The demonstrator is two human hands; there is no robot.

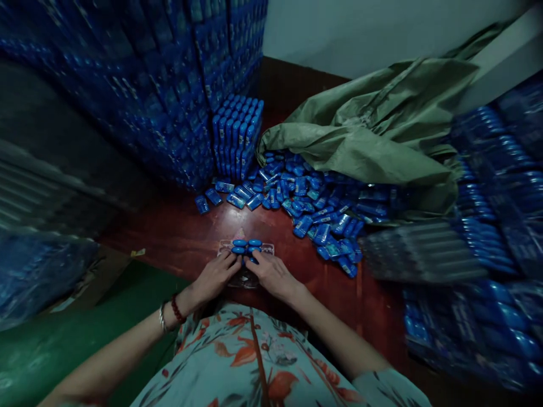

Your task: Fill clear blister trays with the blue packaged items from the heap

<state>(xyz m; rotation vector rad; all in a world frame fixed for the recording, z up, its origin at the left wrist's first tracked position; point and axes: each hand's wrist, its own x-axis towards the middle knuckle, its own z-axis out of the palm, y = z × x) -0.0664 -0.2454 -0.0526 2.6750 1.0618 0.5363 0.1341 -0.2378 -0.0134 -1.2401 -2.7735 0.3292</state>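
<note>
A clear plastic tray (pixel 268 247) lies on the red table (pixel 186 226) close to my body, with several blue packs (pixel 254 242) standing in its middle. My left hand (pixel 217 275) is at the tray's left side, its fingers bent round a blue pack. From the right, my right hand (pixel 272 273) reaches over the tray with its fingertips pressed on another blue pack. Both hands hide part of the tray's near half.
Loose blue packs (pixel 301 186) spill from a green sack (pixel 365 135) beyond the tray. A block of stacked packs (pixel 237 133) stands behind. Tall wrapped stacks (pixel 169 102) rise at left; grey trays (pixel 419 251) and more wrapped packs (pixel 487 322) are at right.
</note>
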